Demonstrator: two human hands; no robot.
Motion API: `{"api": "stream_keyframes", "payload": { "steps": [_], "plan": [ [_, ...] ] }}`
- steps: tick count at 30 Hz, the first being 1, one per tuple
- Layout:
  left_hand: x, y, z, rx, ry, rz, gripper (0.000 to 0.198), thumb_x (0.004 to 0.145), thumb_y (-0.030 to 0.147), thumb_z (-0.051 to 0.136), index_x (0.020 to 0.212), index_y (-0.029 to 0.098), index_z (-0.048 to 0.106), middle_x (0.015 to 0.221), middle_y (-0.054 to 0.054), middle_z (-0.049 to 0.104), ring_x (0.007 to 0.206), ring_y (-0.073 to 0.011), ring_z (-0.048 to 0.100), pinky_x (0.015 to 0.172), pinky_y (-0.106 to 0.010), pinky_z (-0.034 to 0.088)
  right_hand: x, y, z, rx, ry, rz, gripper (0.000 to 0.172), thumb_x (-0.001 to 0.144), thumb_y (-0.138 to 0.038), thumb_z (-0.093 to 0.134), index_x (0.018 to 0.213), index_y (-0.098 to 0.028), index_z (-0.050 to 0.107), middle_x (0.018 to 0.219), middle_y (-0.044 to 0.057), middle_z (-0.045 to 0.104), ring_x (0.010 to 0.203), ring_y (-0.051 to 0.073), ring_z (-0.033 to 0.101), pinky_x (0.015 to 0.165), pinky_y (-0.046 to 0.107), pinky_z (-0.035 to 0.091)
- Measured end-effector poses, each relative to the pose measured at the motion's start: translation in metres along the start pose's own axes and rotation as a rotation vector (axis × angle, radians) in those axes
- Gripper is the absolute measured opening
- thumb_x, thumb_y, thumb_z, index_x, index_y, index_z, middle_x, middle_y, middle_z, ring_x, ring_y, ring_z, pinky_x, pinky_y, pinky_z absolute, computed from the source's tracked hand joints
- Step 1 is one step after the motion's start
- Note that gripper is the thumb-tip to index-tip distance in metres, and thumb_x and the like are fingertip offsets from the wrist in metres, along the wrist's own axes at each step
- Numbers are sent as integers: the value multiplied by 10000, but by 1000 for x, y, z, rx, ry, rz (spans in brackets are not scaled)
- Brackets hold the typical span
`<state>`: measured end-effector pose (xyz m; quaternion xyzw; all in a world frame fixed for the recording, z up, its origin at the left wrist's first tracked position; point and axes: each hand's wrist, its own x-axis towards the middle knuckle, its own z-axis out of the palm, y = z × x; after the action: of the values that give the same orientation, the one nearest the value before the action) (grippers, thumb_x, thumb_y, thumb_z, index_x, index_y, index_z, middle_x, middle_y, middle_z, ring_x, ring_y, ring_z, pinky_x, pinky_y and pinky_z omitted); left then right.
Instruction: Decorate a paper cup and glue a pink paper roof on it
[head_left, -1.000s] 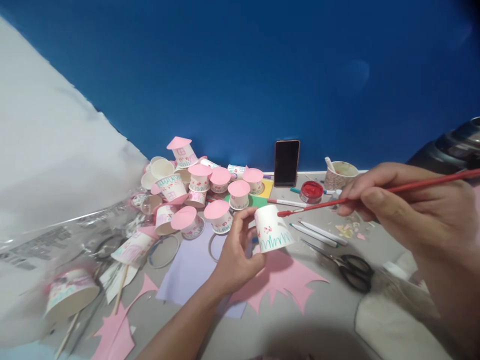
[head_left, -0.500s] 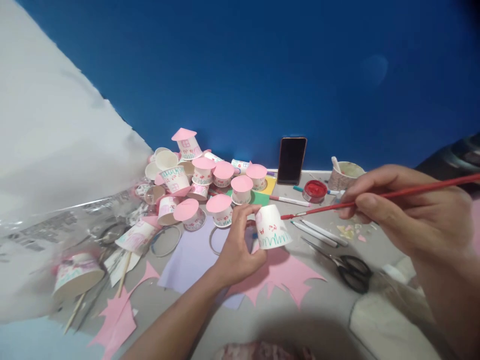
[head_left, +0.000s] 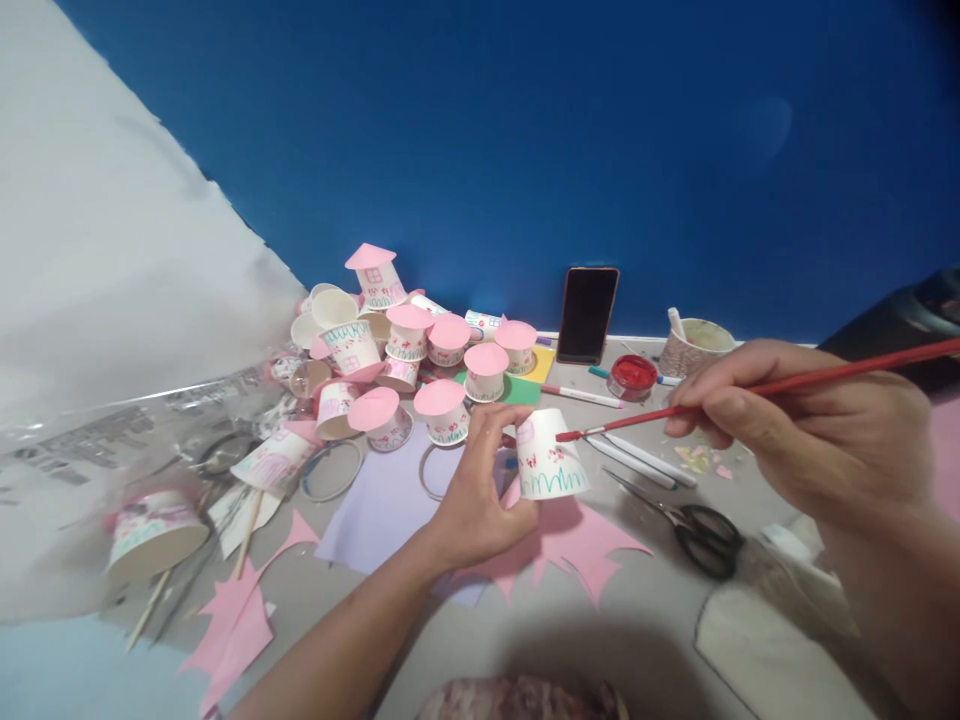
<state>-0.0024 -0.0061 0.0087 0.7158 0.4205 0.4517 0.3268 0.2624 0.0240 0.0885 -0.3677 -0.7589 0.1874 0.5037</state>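
Observation:
My left hand (head_left: 480,490) grips a small white paper cup (head_left: 550,455), held upside down above the table, with green zigzag grass and small red marks drawn on it. My right hand (head_left: 810,425) pinches a long red paintbrush (head_left: 750,390). The brush tip touches the cup's upper right side. A pink cut paper shape (head_left: 577,545) lies under the cup.
A heap of decorated cups with pink round tops (head_left: 405,360) sits at the back left. A phone (head_left: 587,314) leans on the blue wall. A red paint pot (head_left: 631,376), a cup with a stick (head_left: 690,346), pens (head_left: 637,460) and scissors (head_left: 690,525) lie at the right.
The cup has turned a little in my left hand and the brush tip has come in to meet its side. The view has shifted slightly.

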Motion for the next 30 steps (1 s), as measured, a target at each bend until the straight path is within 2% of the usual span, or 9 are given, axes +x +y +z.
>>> {"api": "stream_keyframes", "payload": {
  "steps": [8, 13, 21, 30],
  "plan": [
    [-1, -2, 1, -11, -12, 25, 767, 680, 55, 644, 1388, 308, 489, 1351, -81, 466, 1310, -290, 494, 1062, -455, 490, 0, 0, 0, -22, -43, -48, 186, 986, -267, 669, 818, -295, 744, 742, -54, 713, 588, 86, 609, 518, 215, 465],
    [-2, -3, 2, -38, -28, 22, 776, 697, 54, 655, 1404, 319, 476, 1371, -78, 457, 1330, -287, 481, 1073, -453, 494, 0, 2, 1, -16, -85, -28, 178, 987, -289, 670, 826, -296, 745, 753, -55, 722, 620, 90, 639, 521, 209, 474],
    [-2, -3, 2, -56, -30, 22, 760, 702, 49, 665, 1394, 312, 493, 1367, -80, 467, 1328, -285, 488, 1083, -455, 495, -2, -1, -2, -49, -9, -22, 176, 986, -304, 678, 820, -287, 734, 718, -59, 724, 628, 96, 658, 540, 212, 483],
    [-1, -2, 5, -24, -24, 45, 757, 699, 53, 665, 1392, 309, 494, 1353, -80, 480, 1307, -287, 501, 1072, -466, 493, 0, 0, -2, -75, -60, -48, 183, 983, -295, 670, 810, -297, 729, 730, -79, 713, 602, 67, 621, 537, 193, 463]
  ]
}}
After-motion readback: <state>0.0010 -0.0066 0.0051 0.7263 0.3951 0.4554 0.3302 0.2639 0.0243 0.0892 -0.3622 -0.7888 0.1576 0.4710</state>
